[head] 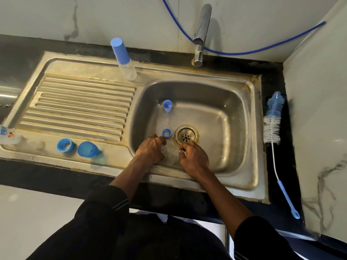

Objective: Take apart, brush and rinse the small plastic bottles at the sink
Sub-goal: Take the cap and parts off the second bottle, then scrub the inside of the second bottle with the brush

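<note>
Low in the sink basin (221, 102), my left hand (150, 150) and my right hand (194, 157) both curl their fingers round a small clear plastic bottle (171, 153), which is blurred between them just in front of the drain (186, 135). A small blue ring piece (166, 133) sits at my left fingertips; whether it is joined to the bottle is unclear. A blue cap (167, 106) stands further back in the basin. On the sink's back rim stands a tall clear bottle with a blue cap (123, 57).
Two blue plastic parts (64, 145) (88, 149) lie on the front of the drainboard (80, 104), with another bottle (7, 135) at the far left edge. A bottle brush (272, 124) lies on the dark counter right of the sink. The faucet (201, 25) and a blue hose (244, 52) are behind.
</note>
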